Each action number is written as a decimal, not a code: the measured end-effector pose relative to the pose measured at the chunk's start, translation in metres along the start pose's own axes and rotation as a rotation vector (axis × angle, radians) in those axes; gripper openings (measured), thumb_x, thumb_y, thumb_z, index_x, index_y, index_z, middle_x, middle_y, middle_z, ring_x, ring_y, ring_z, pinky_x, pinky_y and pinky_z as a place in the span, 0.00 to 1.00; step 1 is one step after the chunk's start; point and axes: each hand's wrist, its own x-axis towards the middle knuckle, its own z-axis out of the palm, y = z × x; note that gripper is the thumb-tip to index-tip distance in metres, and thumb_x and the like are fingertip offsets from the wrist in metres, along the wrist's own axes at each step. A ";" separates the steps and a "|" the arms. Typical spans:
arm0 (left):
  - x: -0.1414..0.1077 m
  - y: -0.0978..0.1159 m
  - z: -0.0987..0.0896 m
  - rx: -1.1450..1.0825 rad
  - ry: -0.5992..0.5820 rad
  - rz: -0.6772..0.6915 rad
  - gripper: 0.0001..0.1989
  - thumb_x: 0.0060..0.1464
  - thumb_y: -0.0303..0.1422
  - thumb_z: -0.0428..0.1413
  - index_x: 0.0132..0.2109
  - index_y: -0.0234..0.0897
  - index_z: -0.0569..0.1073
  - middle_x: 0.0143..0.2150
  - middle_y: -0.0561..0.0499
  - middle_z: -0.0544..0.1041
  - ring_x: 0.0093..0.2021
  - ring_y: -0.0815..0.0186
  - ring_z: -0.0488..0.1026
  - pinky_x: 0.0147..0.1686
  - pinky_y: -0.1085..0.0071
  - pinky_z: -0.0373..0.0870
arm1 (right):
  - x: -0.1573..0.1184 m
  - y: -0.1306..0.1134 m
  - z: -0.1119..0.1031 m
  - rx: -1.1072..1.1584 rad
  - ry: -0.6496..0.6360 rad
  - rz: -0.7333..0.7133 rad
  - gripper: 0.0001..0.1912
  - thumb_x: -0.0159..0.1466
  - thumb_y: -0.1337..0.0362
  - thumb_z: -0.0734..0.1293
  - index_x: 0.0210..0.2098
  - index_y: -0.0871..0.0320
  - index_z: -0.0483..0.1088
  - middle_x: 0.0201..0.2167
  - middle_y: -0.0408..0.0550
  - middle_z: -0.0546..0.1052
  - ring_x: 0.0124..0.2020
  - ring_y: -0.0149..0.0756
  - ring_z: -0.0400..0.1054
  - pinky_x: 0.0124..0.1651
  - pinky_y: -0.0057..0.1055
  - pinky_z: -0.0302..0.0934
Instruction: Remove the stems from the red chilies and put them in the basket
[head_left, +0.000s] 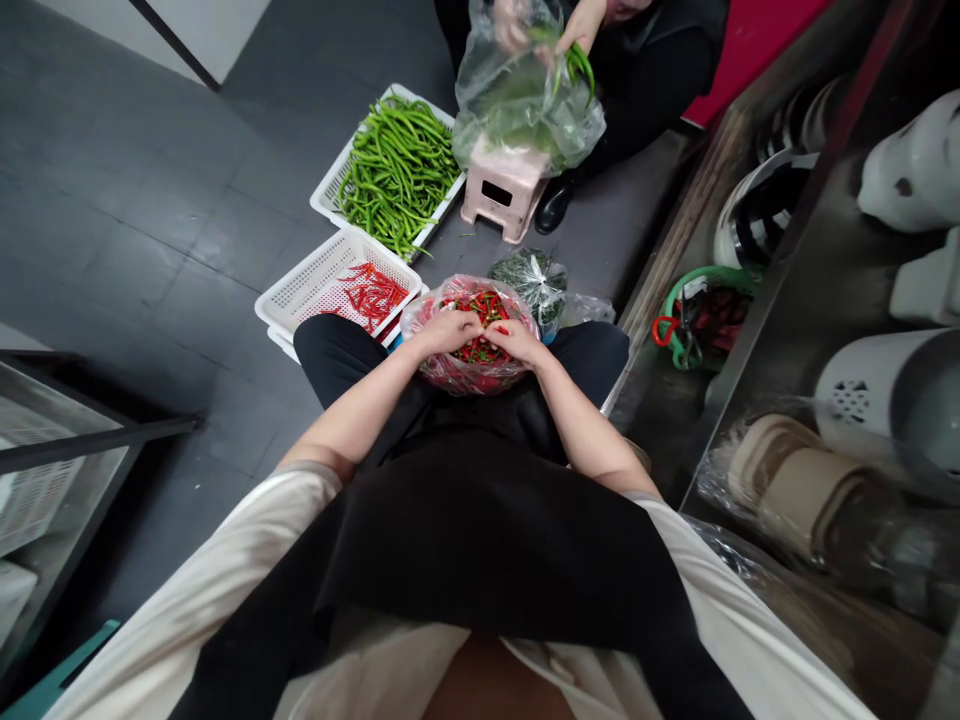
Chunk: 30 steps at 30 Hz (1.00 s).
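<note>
Between my knees sits a clear plastic bag (469, 378) full of red chili peppers (480, 303) with green stems. My left hand (450, 332) is over the bag's open top, thumb and fingers pinched together; what lies between them is too small to make out. My right hand (517, 342) meets it fingertip to fingertip, closed on a red chili pepper (501, 329). To the left, a white perforated basket (304, 280) holds a small pile of red chili peppers (375, 295) with no green stems showing.
Beyond stands a second white basket (326, 195) of long green peppers (397, 165). A co-worker's hand (583, 25) holds green peppers over a plastic bag (487, 120) on a pink stool (506, 190). A tied bag of greens (529, 280) lies nearby. Shelving (787, 270) lines the right.
</note>
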 end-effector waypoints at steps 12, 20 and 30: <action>0.015 0.009 -0.011 0.403 0.141 -0.158 0.06 0.53 0.33 0.57 0.33 0.35 0.74 0.32 0.43 0.74 0.42 0.55 0.72 0.47 0.66 0.64 | 0.027 -0.026 0.013 -0.427 0.262 0.062 0.09 0.60 0.62 0.71 0.29 0.56 0.67 0.33 0.55 0.76 0.43 0.46 0.68 0.44 0.36 0.59; 0.030 -0.013 0.031 0.317 0.059 -0.350 0.19 0.40 0.39 0.66 0.37 0.32 0.76 0.50 0.34 0.73 0.55 0.43 0.69 0.58 0.57 0.59 | 0.016 -0.008 -0.007 0.330 0.230 0.165 0.15 0.55 0.57 0.72 0.26 0.55 0.62 0.17 0.37 0.67 0.18 0.27 0.61 0.22 0.24 0.58; 0.020 -0.054 0.011 -0.005 0.026 -0.197 0.06 0.49 0.34 0.59 0.27 0.36 0.74 0.27 0.50 0.73 0.36 0.63 0.72 0.47 0.68 0.66 | -0.011 0.001 0.004 0.498 0.341 0.204 0.11 0.53 0.65 0.71 0.24 0.56 0.62 0.11 0.31 0.59 0.12 0.21 0.49 0.14 0.20 0.44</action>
